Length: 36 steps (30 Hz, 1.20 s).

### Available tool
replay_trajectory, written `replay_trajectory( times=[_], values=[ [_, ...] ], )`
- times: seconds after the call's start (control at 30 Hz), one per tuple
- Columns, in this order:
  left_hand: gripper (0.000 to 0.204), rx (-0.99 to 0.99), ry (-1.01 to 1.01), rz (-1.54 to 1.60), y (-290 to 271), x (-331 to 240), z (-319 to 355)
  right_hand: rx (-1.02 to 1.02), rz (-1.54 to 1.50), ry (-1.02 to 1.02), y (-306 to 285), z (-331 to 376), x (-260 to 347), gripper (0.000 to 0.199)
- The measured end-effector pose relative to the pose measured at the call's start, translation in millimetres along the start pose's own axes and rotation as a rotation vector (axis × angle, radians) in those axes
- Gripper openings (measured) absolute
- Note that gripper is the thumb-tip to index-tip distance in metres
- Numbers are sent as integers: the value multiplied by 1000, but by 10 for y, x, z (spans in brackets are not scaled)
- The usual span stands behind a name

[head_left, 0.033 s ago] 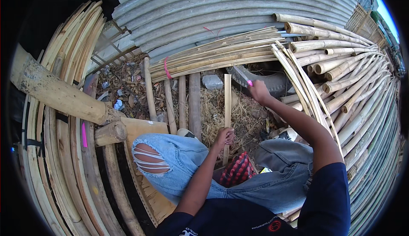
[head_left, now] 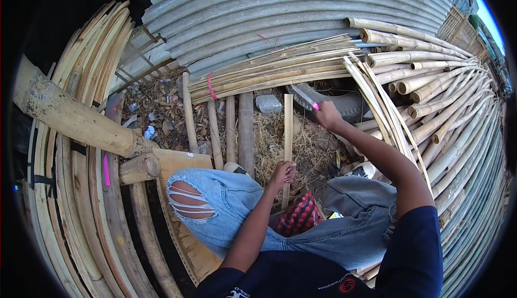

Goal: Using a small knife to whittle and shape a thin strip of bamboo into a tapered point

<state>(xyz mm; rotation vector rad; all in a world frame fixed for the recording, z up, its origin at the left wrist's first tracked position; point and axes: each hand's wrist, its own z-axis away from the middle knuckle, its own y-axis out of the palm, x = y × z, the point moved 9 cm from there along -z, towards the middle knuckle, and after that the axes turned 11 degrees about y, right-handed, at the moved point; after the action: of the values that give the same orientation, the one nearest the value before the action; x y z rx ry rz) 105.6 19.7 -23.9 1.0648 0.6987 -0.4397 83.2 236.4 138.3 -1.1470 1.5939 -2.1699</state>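
Note:
My left hand [head_left: 284,173] is closed around the lower part of a pale bamboo slat [head_left: 288,125], which stands upright between my knees. Up and to the right of the slat's top, my right hand [head_left: 327,116] grips a knife [head_left: 305,96] with a pink band by its handle. The blade points up and left, apart from the slat, and most of the handle is hidden in my fist. A red and black patterned cloth [head_left: 301,214] lies between my thighs, just below my left hand.
Bundled bamboo slats [head_left: 280,66] with a pink tie lie across the far side, beside a tyre [head_left: 344,104]. Stacked bamboo poles [head_left: 425,82] fill the right. A thick bamboo pole [head_left: 75,109] crosses long slats at left. Corrugated sheeting [head_left: 291,7] stands behind.

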Motion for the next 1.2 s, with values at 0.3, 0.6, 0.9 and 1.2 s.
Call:
replay_trajectory(
  times=[0.3, 0.6, 0.9, 1.2],
  values=[
    [44, 134, -36, 72, 170, 35, 23, 219, 334, -383, 84, 10, 220, 27],
    [40, 91, -46, 75, 210, 45, 18, 450, 620, -712, 479, 371, 213, 25],
    [38, 43, 52, 6, 100, -148, -98, 130, 650, -471, 298, 52, 264, 25],
    [32, 72, 16, 9, 369, 82, -1, -302, 165, 133, -1324, -873, -124, 42]
  ],
)
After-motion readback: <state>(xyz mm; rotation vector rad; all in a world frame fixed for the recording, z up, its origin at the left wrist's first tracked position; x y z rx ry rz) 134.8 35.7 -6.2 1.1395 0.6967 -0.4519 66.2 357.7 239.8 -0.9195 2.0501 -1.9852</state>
